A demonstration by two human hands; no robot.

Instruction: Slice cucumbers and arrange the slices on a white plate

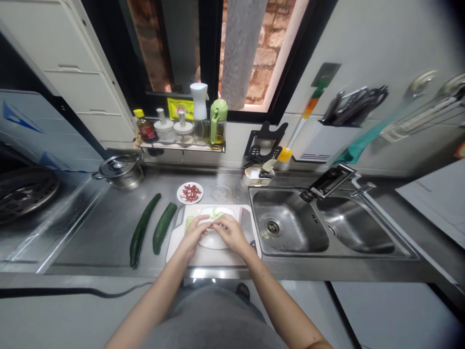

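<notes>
My left hand [193, 235] and my right hand [230, 234] meet over a white plate [215, 242], fingertips pinched together. Whatever small thing is between the fingers is too hidden to name. Pale green cucumber slices [217, 212] lie on the plate's far side, and more slices [189, 221] show at its left. Under the plate is a light cutting board [176, 246]. A broad knife blade [248, 224] rests along the board's right side. To the left lie a long whole cucumber [142, 235] and a shorter cucumber piece [164, 229].
Behind the board stands a small dish of chopped red bits [190, 193], beside a clear round lid [221, 193]. A double sink [290, 245] borders the right. A lidded steel pot [122, 170] stands back left. Above runs a rack of seasoning bottles [181, 145].
</notes>
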